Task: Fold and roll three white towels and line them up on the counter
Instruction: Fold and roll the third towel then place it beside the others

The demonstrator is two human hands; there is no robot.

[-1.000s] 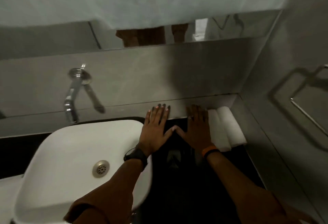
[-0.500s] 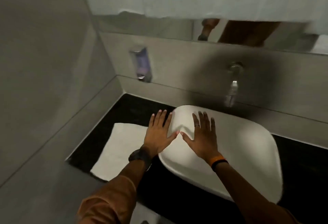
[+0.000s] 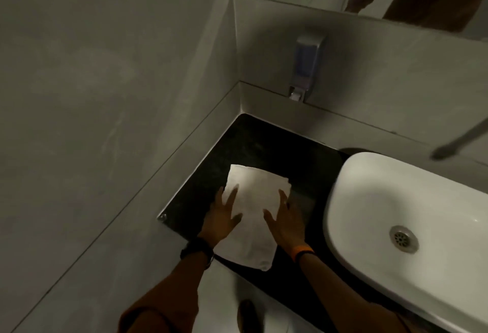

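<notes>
At the centre of the frame, a flat folded white towel [image 3: 250, 213] lies on the black stone counter [image 3: 266, 147], with the left hand [image 3: 221, 217] and right hand [image 3: 285, 220] pressed open-palmed on its two sides.

sink [image 3: 375, 216] cut off at right edge; towel [image 3: 254, 216] sides hidden under left hand [image 3: 220, 220] and right hand [image 3: 286, 223].

A towel [image 3: 250, 216] lies flat on the counter [image 3: 264, 147] near its left front corner, its near end overhanging the front edge. The left hand [image 3: 221, 217] rests on the towel's left side, the right hand [image 3: 284, 220] on its right. A basin [image 3: 369, 200] sits to the right; a dispenser [image 3: 306, 66] hangs on the wall behind.
</notes>
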